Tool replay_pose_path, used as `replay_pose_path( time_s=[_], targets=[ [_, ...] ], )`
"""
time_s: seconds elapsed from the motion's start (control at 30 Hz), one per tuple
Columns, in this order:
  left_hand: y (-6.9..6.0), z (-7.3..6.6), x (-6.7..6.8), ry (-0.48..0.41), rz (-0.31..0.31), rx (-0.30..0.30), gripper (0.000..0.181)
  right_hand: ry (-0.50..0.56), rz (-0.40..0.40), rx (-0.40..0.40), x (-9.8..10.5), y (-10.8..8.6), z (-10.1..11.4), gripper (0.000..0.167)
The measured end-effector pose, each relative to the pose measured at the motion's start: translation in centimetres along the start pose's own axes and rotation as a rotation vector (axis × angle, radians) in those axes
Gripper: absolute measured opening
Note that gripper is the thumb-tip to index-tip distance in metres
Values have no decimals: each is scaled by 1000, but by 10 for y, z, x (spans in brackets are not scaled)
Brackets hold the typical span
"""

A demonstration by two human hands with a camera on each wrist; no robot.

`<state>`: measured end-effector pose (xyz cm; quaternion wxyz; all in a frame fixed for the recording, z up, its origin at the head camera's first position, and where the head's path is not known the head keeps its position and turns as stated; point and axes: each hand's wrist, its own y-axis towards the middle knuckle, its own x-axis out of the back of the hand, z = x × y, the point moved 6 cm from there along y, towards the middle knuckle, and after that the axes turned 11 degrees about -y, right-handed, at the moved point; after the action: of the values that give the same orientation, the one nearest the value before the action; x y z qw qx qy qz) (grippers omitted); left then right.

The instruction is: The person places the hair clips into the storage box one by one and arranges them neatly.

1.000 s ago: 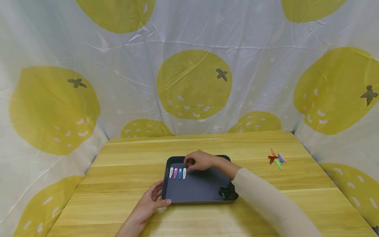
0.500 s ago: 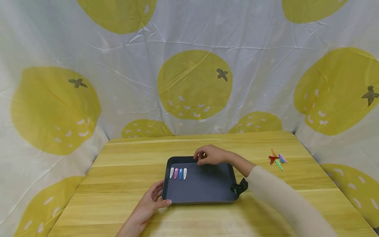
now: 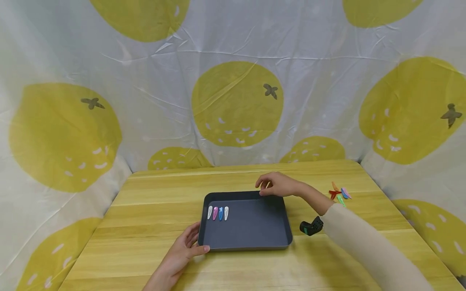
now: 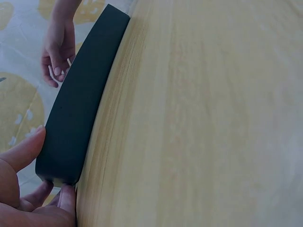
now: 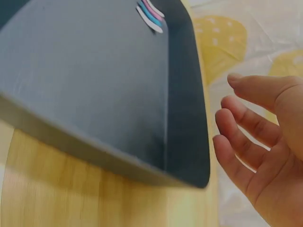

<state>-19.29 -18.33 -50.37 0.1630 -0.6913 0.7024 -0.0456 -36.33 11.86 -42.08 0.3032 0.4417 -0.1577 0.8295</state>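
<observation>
A dark grey baking tray [image 3: 251,228] lies on the wooden table. My left hand [image 3: 183,247] grips its near left corner, thumb on the rim and fingers against the side. Inside, at the tray's left, snap hair clips stand in a row: a white clip [image 3: 210,212], a pink clip [image 3: 215,213], a blue clip [image 3: 221,213] and another white clip [image 3: 226,213]. Above the tray's far right rim hovers my right hand [image 3: 279,185], fingers loosely bent, holding nothing. In the right wrist view that hand [image 5: 270,137] is apart from the tray wall.
More hair clips lie loosely together on the table's right: an orange clip [image 3: 335,186], a red clip [image 3: 333,194], a green clip [image 3: 340,200], a pink and a blue one. A black wrist device [image 3: 311,226] is on my right arm. Patterned cloth [image 3: 236,103] surrounds the table's back and sides.
My right hand has moved from beside the right-hand white clip toward the right, up over the tray's far rim. The left hand and the row of clips have stayed in place.
</observation>
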Motion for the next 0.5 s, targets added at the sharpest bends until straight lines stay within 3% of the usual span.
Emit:
replay_pose_path(
  time_s=[0.3, 0.5],
  targets=[
    [-1, -1, 0, 5, -15, -10, 93, 152, -36, -178, 23, -38, -48, 35],
    [-1, -2, 0, 6, -13, -12, 92, 145, -60, -243, 35, -59, -75, 38]
  ],
)
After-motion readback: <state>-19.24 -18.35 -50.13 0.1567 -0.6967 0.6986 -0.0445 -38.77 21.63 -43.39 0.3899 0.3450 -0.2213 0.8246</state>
